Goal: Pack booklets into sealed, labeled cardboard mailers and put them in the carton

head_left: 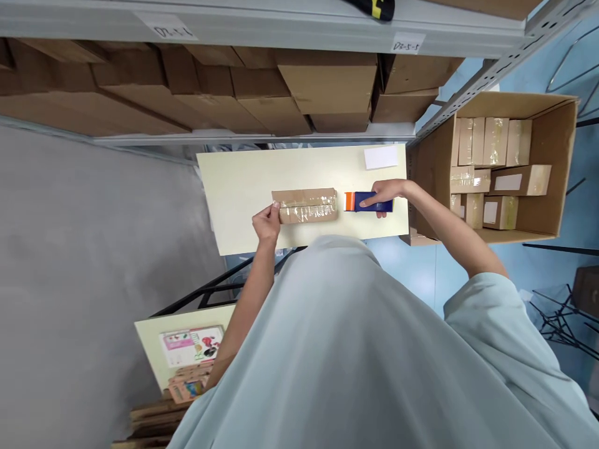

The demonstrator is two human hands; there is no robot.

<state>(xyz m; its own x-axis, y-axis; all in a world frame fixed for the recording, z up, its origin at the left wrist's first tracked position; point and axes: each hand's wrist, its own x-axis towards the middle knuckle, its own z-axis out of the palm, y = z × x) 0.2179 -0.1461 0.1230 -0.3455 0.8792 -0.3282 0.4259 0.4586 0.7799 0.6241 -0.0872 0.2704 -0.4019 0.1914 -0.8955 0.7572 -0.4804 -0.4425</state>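
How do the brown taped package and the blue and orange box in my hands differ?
The brown package is plain with shiny clear tape along it; the blue and orange box is brightly colored. The brown package also looks longer and wider than the box. The left hand pinches the package's left end, while the right hand grips the box's right part. Both run lengthwise side to side.
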